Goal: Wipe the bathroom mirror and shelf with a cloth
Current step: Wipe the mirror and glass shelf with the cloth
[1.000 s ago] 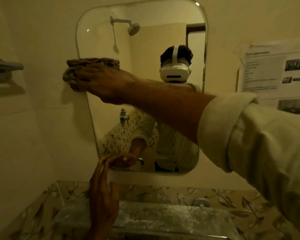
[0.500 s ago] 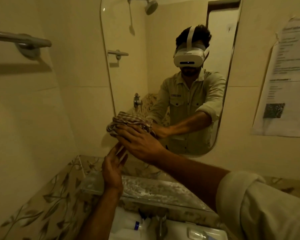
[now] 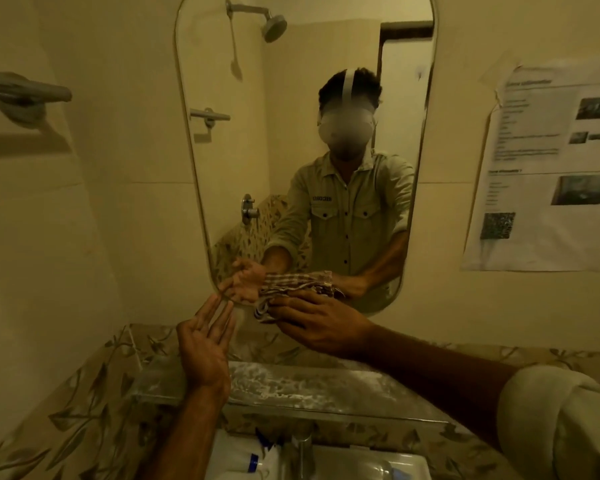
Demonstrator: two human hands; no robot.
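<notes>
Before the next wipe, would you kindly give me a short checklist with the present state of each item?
1. Checked cloth bunched under the right hand: ok.
2. Cloth pressed on the mirror at its lower edge: ok.
3. Left hand open, holding nothing: ok.
4. Glass shelf clean: not ok, whitish residue across it.
5. Upper mirror streak-free: cannot tell in this dim light.
6. Shelf bare of objects: ok.

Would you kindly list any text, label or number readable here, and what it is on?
Nothing can be read for certain.
Paper notice on the wall: headings and lines of print, too blurred.
Shirt chest patch in the mirror: mirrored lettering, too small.
Bottle below the shelf: no legible label.
</notes>
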